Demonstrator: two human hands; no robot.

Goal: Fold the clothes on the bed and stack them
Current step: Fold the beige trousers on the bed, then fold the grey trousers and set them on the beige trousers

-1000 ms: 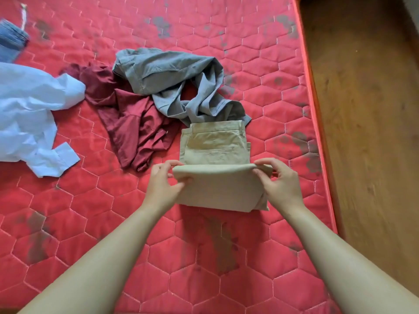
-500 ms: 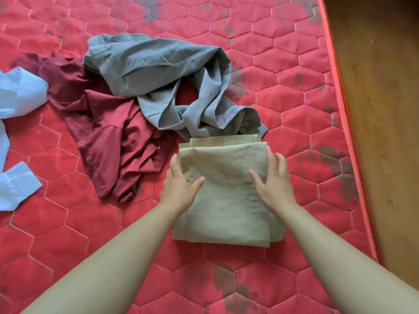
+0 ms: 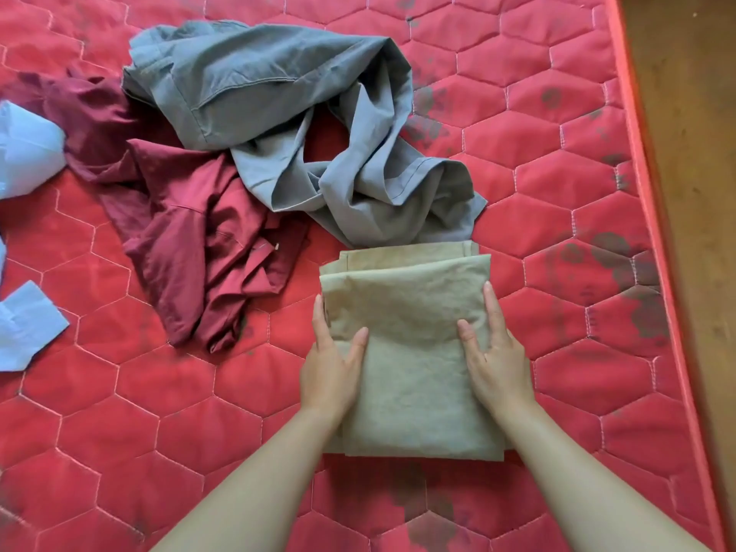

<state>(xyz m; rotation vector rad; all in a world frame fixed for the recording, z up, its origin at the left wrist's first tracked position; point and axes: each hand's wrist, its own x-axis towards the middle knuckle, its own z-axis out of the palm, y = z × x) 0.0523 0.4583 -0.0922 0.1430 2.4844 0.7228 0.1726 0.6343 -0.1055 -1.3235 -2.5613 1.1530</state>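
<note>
A khaki garment point(image 3: 410, 308) lies folded into a rectangle on the red quilted mattress point(image 3: 557, 193). My left hand point(image 3: 330, 364) rests flat on its left edge with straight fingers. My right hand point(image 3: 494, 356) presses flat on its right side. Just beyond the khaki piece lies a crumpled grey garment point(image 3: 286, 109). A crumpled maroon garment point(image 3: 187, 229) sits to the left of it, partly under the grey one. A light blue shirt point(image 3: 24, 249) shows at the left edge, cut off by the frame.
The mattress's right edge point(image 3: 653, 217) runs down the right side, with a brown wooden floor point(image 3: 701, 153) beyond it. Dark stains mark the mattress near its right edge and in front of the khaki piece.
My hands folded the near half of the khaki garment over onto its far half, let go of the fold and now lie flat on top. The view moved closer.
</note>
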